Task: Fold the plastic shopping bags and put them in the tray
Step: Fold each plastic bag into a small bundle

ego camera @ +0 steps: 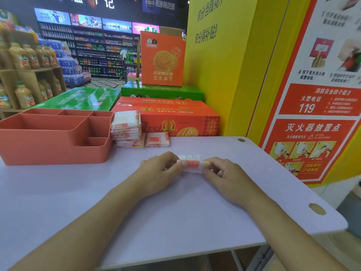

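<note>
Folding looks nearly finished: I see left hand (158,169) and right hand (226,173) pinching the plastic shopping bag (193,164); next, I'd judge, the tray (54,150).

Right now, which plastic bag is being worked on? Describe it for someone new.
On the lilac table, right of the orange tray, the left hand and right hand pinch a small white-and-red folded bag between them. Unlike the stacked bags by the tray, it alone is held.

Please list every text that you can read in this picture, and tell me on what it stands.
"119", "火警电话": red poster.
"灭火器放置点": same poster, lower panel.
"全麦面包": orange box.
"积分得补贴!": yellow wall.
Print on the folded bag and the bag stack: too blurred to read.
</note>
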Motion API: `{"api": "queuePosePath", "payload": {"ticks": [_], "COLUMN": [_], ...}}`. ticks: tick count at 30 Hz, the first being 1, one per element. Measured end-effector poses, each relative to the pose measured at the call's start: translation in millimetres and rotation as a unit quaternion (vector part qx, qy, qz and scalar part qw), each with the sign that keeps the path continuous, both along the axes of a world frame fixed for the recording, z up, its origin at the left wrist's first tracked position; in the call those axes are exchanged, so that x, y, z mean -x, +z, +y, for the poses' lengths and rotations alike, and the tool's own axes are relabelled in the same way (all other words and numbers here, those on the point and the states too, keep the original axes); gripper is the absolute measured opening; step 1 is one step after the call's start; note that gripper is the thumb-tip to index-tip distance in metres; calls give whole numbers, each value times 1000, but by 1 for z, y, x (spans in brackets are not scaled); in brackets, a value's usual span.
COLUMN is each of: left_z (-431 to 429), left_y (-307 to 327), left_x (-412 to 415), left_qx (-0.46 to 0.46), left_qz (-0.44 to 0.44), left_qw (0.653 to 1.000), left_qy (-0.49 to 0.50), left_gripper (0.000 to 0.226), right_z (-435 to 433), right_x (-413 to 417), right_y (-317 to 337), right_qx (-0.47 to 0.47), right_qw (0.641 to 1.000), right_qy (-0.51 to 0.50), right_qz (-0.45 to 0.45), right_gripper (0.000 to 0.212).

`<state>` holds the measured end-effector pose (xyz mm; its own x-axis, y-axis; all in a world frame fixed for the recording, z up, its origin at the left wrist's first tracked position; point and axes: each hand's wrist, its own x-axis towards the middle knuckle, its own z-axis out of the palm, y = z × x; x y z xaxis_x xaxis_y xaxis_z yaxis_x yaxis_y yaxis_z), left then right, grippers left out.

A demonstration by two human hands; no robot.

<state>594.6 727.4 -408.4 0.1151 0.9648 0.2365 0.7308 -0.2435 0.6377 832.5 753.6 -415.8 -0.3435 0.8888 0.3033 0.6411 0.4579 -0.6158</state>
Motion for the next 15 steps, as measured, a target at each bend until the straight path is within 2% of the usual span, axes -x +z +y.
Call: {"api": "queuePosePath", "payload": {"ticks": [5,9,13,15], "left_z": [0,6,6,6], "left_y": [0,-7,-8,-8], "left_x": [0,2,2,1], "left_qx": [0,-31,-29,-25], "left_qz": [-1,34,18,5], "left_qw": [1000,999,999,1000], "left_qy": [6,2,0,0], "left_gripper": [49,31,12,14], "right_z": [2,4,4,4], "right_x": [0,0,1,1], "right_y": [-1,-2,-1,0], "right_qx": [31,44,56,58], "right_qw": [998,996,994,993], "right_qy": [0,-5,-5,-9], "right_qz": [52,80,95,102], "right_gripper": [14,10,15,16]}}
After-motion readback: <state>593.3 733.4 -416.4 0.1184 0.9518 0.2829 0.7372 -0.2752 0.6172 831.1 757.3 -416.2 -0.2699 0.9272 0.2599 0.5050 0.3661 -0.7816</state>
